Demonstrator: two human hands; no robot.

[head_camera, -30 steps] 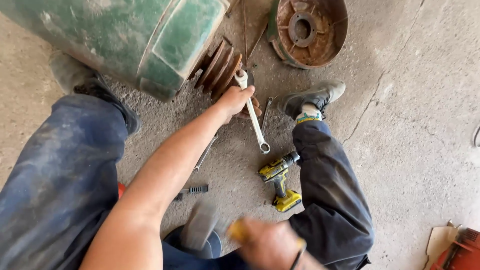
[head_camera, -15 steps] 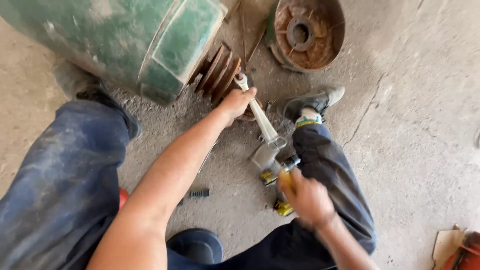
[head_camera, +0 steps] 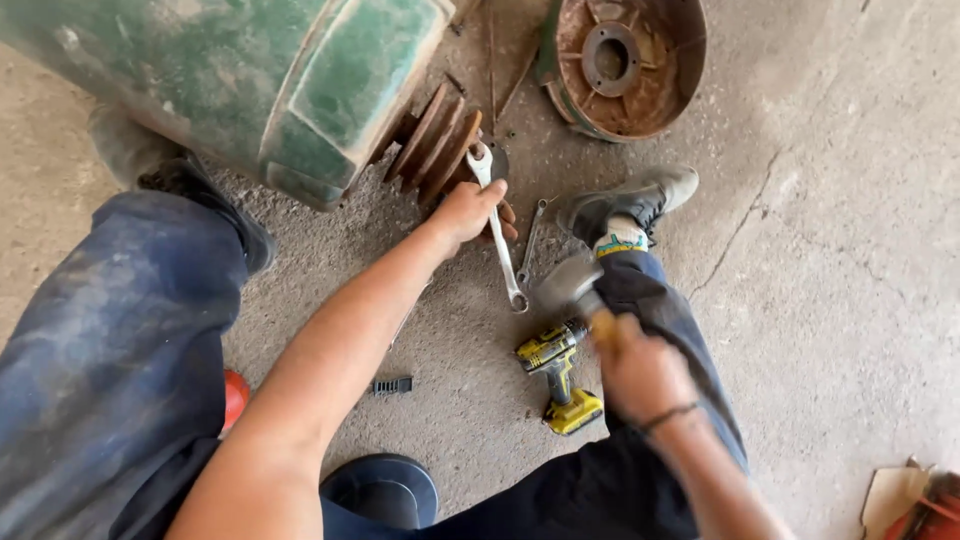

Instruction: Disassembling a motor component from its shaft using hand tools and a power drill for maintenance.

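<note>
My left hand point(head_camera: 470, 212) grips a silver combination wrench point(head_camera: 497, 235) whose open end sits at the hub beside a rusty grooved pulley point(head_camera: 435, 142) on a large green motor point(head_camera: 250, 70). The wrench's ring end hangs down toward the floor. My right hand point(head_camera: 640, 375) holds a hammer by its yellowish handle; the blurred grey hammer head point(head_camera: 565, 285) is close to the ring end of the wrench. A second, smaller wrench point(head_camera: 532, 238) lies on the concrete just right of the first.
A yellow and black cordless drill point(head_camera: 557, 375) lies on the concrete between my legs. A rusty round cover with a green rim point(head_camera: 625, 60) lies at top right. A small black part point(head_camera: 392, 385) lies near my left arm. A red object point(head_camera: 930, 505) sits at bottom right.
My right hand came up from near my lap with the hammer and swung it toward the wrench's lower end. My left hand kept the wrench on the pulley hub.
</note>
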